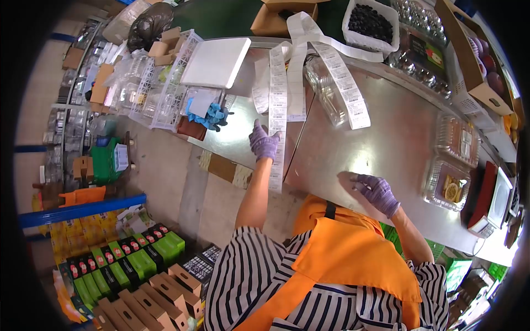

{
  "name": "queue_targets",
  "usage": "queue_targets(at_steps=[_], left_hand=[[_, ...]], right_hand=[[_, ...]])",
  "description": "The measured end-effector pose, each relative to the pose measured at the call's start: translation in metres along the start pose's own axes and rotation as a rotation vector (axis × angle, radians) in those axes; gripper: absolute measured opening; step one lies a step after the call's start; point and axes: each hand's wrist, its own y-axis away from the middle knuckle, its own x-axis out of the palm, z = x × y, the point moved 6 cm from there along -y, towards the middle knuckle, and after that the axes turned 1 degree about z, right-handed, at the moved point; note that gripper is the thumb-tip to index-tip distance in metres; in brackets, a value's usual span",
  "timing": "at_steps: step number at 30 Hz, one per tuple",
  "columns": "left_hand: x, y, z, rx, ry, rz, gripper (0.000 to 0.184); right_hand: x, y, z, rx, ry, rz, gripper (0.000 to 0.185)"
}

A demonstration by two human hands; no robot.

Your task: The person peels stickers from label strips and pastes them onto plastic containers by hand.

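My left hand [264,143], in a purple knit glove, is at a long strip of printed labels [277,94]. Its fingers are apart, and one fingertip overlaps the strip's edge; I cannot tell whether it presses on it. The strip runs down to the table's near edge. My right hand [378,194], gloved alike, hovers low over the bare metal table [381,146] with fingers loosely stretched and nothing visible in them. A second label strip [342,83] lies farther right, partly over empty clear clamshell boxes [326,91].
Blue gloves [212,116] and a white foam lid [216,62] lie at left beside a plastic crate [174,77]. Two packed clamshells [448,182] stand at right near a scale [498,198]. A tub of dark berries [369,26] sits at the back. Cartons [127,259] fill the lower left.
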Motion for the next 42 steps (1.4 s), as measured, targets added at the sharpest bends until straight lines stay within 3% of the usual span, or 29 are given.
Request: queue_targets(at_steps=[2,5,7,8,9,10,11,12,13,15,16,19,20,24,27,31,34,36,40,42], left_hand=[[0.007,-0.011,-0.012,0.132,-0.145,-0.140,0.068],[0.035,-0.049,0.001,0.125,0.419,-0.020,0.043],[-0.001,0.008,-0.069,0.442,1.052,0.017,0.035],[-0.013,0.037,-0.101,0.609,1.051,0.026,0.030],[-0.016,0.066,-0.130,0.671,0.962,0.221,0.029],[-0.026,0.107,-0.157,0.782,0.790,0.185,0.030],[-0.004,0.127,-0.170,0.815,0.680,0.397,0.032],[-0.018,0.161,-0.196,1.021,0.613,0.366,0.027],[-0.021,0.181,-0.213,1.095,0.647,0.518,0.022],[-0.006,0.202,-0.210,1.265,0.581,0.302,0.025],[-0.005,0.205,-0.202,1.241,0.653,0.307,0.028],[-0.006,0.187,-0.191,1.080,0.715,0.644,0.026],[-0.002,0.173,-0.179,0.974,0.802,0.676,0.022],[0.022,0.109,-0.125,0.909,0.594,0.507,0.017],[0.019,0.084,-0.111,0.844,0.591,0.437,0.018],[0.040,0.057,-0.105,0.624,0.725,0.702,0.021],[0.055,0.061,-0.127,0.581,0.742,0.830,0.024],[0.067,0.071,-0.140,0.661,0.631,0.819,0.028],[0.098,0.044,-0.147,0.413,0.892,0.691,0.038],[0.091,0.027,-0.173,0.516,0.832,0.435,0.043]], right_hand=[[-0.009,0.002,-0.005,0.038,-0.040,0.009,0.022],[-0.024,0.001,-0.008,0.024,-0.080,0.069,0.026],[-0.042,-0.008,0.023,-0.062,-0.270,0.021,0.034],[-0.047,-0.014,0.034,-0.098,-0.370,-0.001,0.038],[-0.051,-0.019,0.026,-0.037,-0.467,-0.019,0.050],[-0.057,-0.026,0.014,-0.044,-0.531,-0.091,0.055],[-0.066,-0.034,0.013,-0.004,-0.590,-0.149,0.055],[-0.076,-0.036,0.016,0.037,-0.650,-0.209,0.054],[-0.084,-0.036,0.014,0.028,-0.706,-0.213,0.052],[-0.105,-0.026,0.041,0.098,-0.681,-0.328,0.042],[-0.125,-0.020,0.041,0.092,-0.538,-0.386,0.034],[-0.230,0.048,0.005,-0.243,-0.460,-0.821,0.048],[-0.270,0.072,0.014,-0.341,-0.653,-0.916,0.043],[-0.310,0.115,0.194,-0.572,-0.361,-0.937,0.058],[-0.244,0.122,0.217,-0.662,-0.211,-0.799,0.057],[-0.096,0.068,0.182,-0.602,-0.221,-0.361,0.055],[-0.049,0.052,0.144,-0.471,-0.250,-0.273,0.053],[-0.055,0.054,0.120,-0.384,-0.239,-0.352,0.052],[-0.127,0.111,0.079,-0.178,-0.126,-0.786,0.050],[-0.182,0.159,0.061,-0.115,-0.031,-1.070,0.049]])
